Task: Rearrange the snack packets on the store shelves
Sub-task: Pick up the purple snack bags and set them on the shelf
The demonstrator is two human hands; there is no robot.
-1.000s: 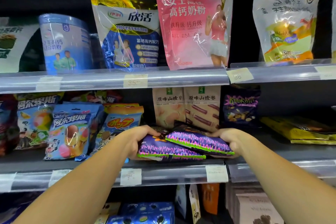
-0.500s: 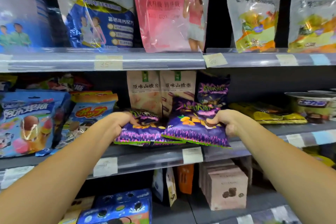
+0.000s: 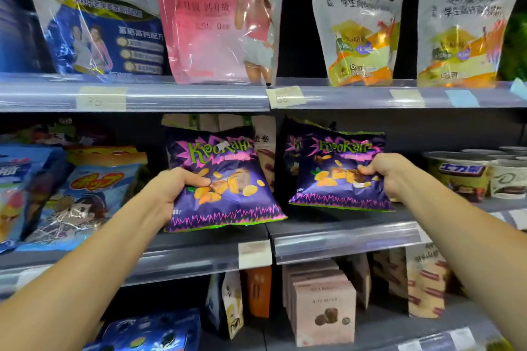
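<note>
Two purple foil snack packets held upright at the middle shelf [image 3: 342, 239].
My left hand [image 3: 171, 194] grips the 9 o'clock packet [image 3: 225, 182]; my right hand [image 3: 390, 174] pinches the 3 o'clock packet [image 3: 336, 171].

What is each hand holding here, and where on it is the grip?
Left hand pinches one purple foil snack packet by its left edge; right hand pinches a second matching packet by its right edge.
</note>
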